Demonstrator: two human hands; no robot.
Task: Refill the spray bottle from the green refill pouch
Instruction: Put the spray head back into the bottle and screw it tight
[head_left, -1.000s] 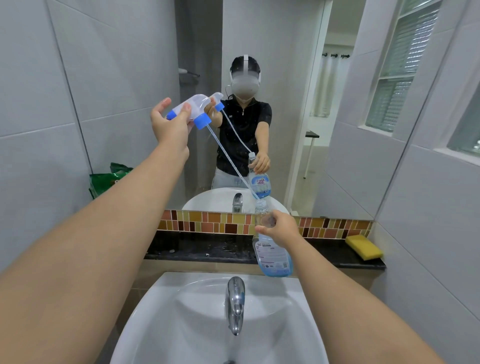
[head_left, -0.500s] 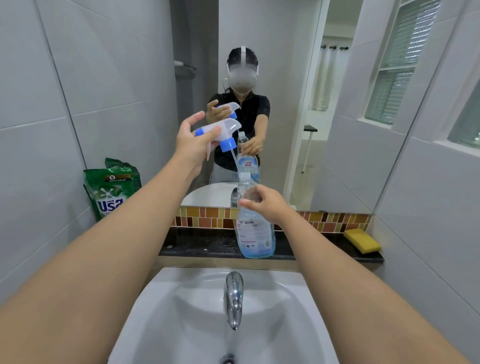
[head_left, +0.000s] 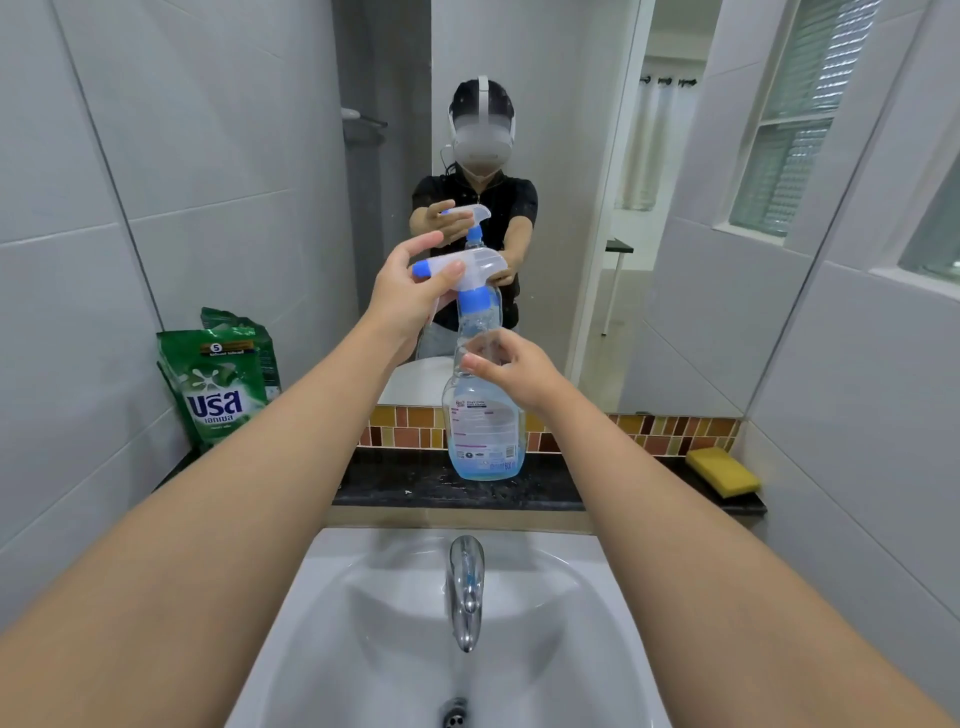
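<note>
A clear spray bottle (head_left: 484, 426) with a little blue liquid at the bottom stands on the dark ledge (head_left: 415, 483) behind the sink. My right hand (head_left: 511, 366) grips its neck. My left hand (head_left: 410, 291) holds the white and blue trigger sprayer head (head_left: 465, 270), which now sits on top of the bottle's neck. The green refill pouch (head_left: 221, 379) stands upright at the left end of the ledge, against the tiled wall, apart from both hands.
A white sink (head_left: 363, 623) with a chrome tap (head_left: 466, 587) lies below my arms. A yellow sponge (head_left: 722, 470) rests at the ledge's right end. A mirror (head_left: 597, 156) above a strip of coloured tiles shows a person's reflection.
My left hand has brought the sprayer head down from high on the left, with its tube sliding in, onto the bottle's neck. The bottle stayed on the ledge in my right hand.
</note>
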